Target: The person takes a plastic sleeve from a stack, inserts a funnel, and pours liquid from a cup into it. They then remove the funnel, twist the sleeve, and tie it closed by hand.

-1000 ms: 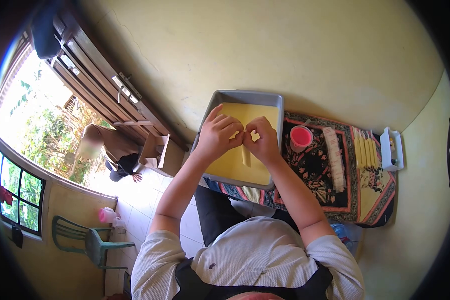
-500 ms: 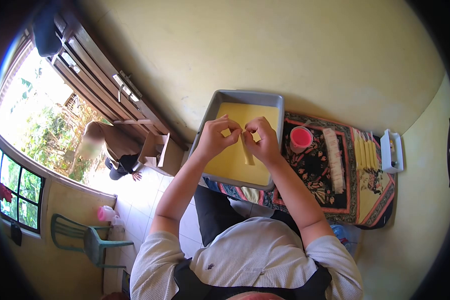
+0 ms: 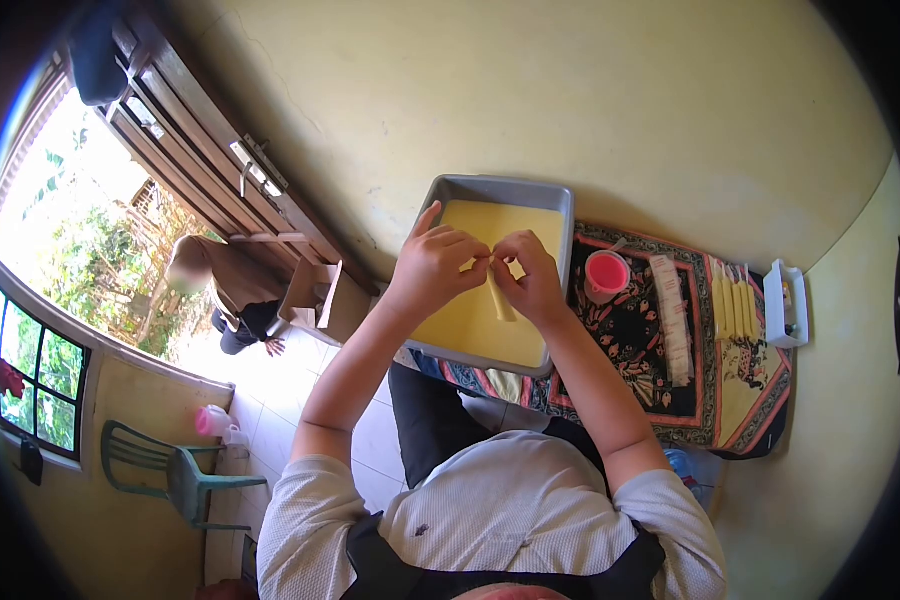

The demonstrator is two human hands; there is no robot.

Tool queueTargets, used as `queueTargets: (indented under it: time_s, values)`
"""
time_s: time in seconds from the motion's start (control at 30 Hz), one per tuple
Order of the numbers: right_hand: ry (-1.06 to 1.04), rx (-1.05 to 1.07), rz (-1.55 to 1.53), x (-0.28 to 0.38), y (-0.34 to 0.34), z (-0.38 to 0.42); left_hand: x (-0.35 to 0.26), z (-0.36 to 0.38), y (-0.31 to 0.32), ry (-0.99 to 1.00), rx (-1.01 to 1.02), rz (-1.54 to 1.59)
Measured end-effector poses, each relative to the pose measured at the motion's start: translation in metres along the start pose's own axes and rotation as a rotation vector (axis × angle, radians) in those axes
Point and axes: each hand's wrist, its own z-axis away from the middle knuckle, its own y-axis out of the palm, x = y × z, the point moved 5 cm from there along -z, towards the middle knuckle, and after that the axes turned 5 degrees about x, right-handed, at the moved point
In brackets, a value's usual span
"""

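A slim plastic bag (image 3: pixel 503 304) filled with something yellow hangs over the grey tub (image 3: pixel 568 240), which holds a yellow liquid (image 3: pixel 460 325). At the bag's top, my left hand (image 3: pixel 435 268) pinches with thumb and forefinger, one other finger sticking up. My right hand (image 3: pixel 532 285) grips the neck of the same bag from the other side, fingertips nearly touching those of the left. The exact hold on the thin plastic is partly hidden by the fingers.
Right of the tub, a patterned cloth (image 3: pixel 620 400) carries a pink-rimmed cup (image 3: pixel 607 274), a strip of flat plastic bags (image 3: pixel 673 320), several filled yellow bags (image 3: pixel 733 305) and a white holder (image 3: pixel 786 305). Another person (image 3: pixel 235 290) bends by a cardboard box (image 3: pixel 327 300); a green chair (image 3: pixel 185 485) stands left.
My left hand has shifted right, bringing its fingertips against the right hand's at the bag's neck. The bag has swung slightly to the right.
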Motion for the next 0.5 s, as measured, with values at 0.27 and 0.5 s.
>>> queueTargets:
  time_s: [0.27, 0.5]
  values:
    - [0.04, -0.016, -0.003, 0.0, -0.002, -0.001, 0.004, -0.001, 0.006, -0.119, -0.013, 0.039]
    - [-0.038, -0.06, 0.104, 0.008, -0.004, -0.002, 0.025, 0.006, 0.02, -0.263, -0.012, 0.3]
